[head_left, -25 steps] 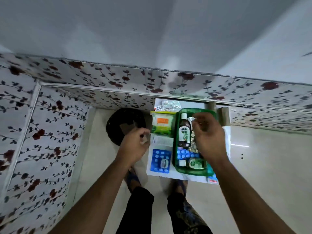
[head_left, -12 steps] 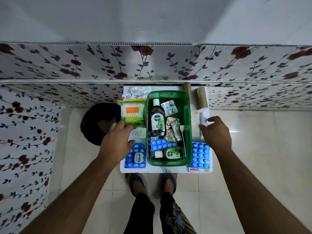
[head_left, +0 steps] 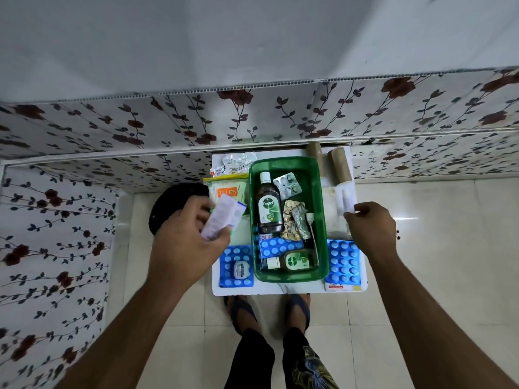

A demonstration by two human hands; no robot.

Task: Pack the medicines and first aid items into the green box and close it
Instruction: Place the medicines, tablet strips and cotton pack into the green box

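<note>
Head view: medicines are being packed into the green box [head_left: 320, 220] on the white counter [head_left: 280, 289].

A pale medicine carton [head_left: 223, 217] is gripped by the left hand [head_left: 188, 242], left of the box. A white packet [head_left: 345, 199] is pinched by the right hand [head_left: 370, 228], right of the open box, where two Dettol bottles [head_left: 269, 206] and blister strips [head_left: 288, 185] are seen.

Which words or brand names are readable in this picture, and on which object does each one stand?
"Dettol": label of the large brown bottle lying in the green box.
"Dettol": label of the small bottle near the box's front end.
"TULIPS": orange patch on the packet left of the box, partly covered.
Too blurred: the white carton in the left hand, and the blister strips.
</note>
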